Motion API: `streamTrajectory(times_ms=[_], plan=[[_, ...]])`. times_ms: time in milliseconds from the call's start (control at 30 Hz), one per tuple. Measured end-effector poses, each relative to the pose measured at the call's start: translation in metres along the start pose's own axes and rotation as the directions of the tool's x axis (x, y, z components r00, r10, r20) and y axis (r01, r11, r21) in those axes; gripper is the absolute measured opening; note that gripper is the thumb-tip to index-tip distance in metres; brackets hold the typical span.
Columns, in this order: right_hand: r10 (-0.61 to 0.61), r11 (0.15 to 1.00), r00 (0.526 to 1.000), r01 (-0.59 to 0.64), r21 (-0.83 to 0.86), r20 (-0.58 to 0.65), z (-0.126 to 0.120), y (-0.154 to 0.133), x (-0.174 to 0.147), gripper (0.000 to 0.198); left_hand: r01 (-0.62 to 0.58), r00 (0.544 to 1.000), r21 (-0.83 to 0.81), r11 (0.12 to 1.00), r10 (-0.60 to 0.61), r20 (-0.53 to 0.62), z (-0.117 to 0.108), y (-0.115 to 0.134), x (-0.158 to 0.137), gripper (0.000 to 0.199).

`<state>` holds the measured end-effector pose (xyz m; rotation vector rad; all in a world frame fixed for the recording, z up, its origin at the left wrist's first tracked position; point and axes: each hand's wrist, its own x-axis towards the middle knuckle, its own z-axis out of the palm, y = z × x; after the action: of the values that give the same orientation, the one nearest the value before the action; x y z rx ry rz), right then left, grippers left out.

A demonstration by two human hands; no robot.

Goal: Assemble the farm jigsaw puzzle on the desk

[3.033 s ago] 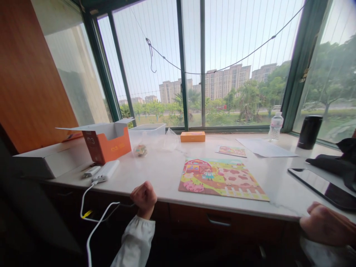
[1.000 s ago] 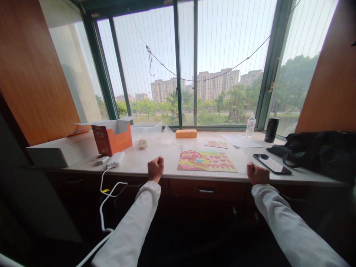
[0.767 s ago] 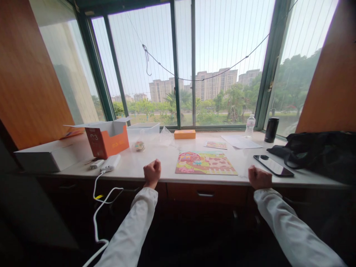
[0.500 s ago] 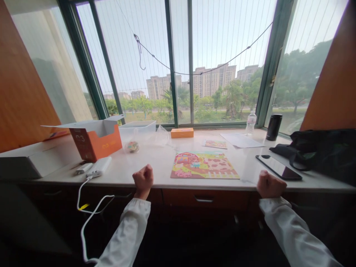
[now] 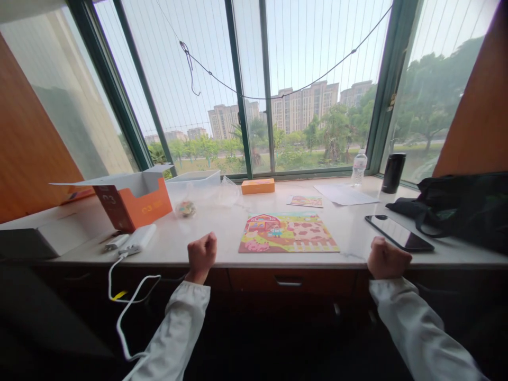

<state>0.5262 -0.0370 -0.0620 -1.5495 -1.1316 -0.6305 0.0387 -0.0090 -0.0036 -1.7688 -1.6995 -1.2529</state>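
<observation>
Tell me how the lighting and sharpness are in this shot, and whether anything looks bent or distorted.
In the head view, daylight from the window backlights the scene, leaving the drawers very dark; in that same head view, the farm-picture board looks fairly clear, but the black bag softens toward the right edge; also in the head view, the outer window bars lean outward, probably wide-angle distortion.
</observation>
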Motion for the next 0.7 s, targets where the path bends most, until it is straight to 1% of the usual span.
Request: streamTrajectory(times_ms=[67,133,167,233,333,400,467,500,567,633,700], plan=[[-0.015,1.000,0.996,0.014,0.013,0.090,0.000,-0.006,0.004,0.050,-0.043,0.989,0.076,0.996,0.032,0.146,-0.002,0.010,0.005,0.045],[-0.053,0.998,0.982,0.048,0.034,0.183,-0.001,-0.014,0.007,0.050,-0.096,0.968,0.095,0.991,0.070,0.240,-0.003,0.026,0.008,0.042],[-0.070,0.997,0.971,0.063,0.036,0.227,-0.001,-0.017,0.008,0.050,-0.131,0.957,0.067,0.989,0.108,0.270,-0.004,0.036,0.008,0.041],[-0.091,0.996,0.947,0.090,0.018,0.308,-0.002,-0.024,0.009,0.050,-0.216,0.924,-0.047,0.975,0.220,0.314,-0.003,0.058,0.007,0.042],[-0.068,0.995,0.915,0.092,-0.042,0.398,-0.003,-0.031,0.012,0.048,-0.326,0.829,-0.240,0.914,0.398,0.393,0.004,0.091,0.003,0.035],[-0.047,0.994,0.893,0.087,-0.071,0.447,-0.005,-0.033,0.014,0.046,-0.359,0.766,-0.315,0.879,0.470,0.438,0.013,0.108,0.000,0.034],[-0.053,0.992,0.881,0.101,-0.079,0.470,-0.007,-0.035,0.017,0.042,-0.365,0.716,-0.332,0.870,0.491,0.497,0.022,0.117,-0.002,0.036],[-0.076,0.990,0.879,0.121,-0.068,0.470,-0.008,-0.037,0.018,0.040,-0.357,0.697,-0.326,0.875,0.482,0.531,0.025,0.119,-0.004,0.036],[-0.165,0.982,0.871,0.187,-0.003,0.463,-0.010,-0.044,0.017,0.033,-0.327,0.675,-0.303,0.895,0.446,0.588,0.028,0.120,-0.008,0.038],[-0.273,0.961,0.843,0.262,0.089,0.464,-0.014,-0.056,0.013,0.025,-0.299,0.681,-0.284,0.911,0.412,0.606,0.026,0.117,-0.013,0.039],[-0.358,0.934,0.800,0.312,0.176,0.481,-0.019,-0.072,0.006,0.020,-0.287,0.699,-0.282,0.916,0.401,0.592,0.020,0.112,-0.019,0.040]])
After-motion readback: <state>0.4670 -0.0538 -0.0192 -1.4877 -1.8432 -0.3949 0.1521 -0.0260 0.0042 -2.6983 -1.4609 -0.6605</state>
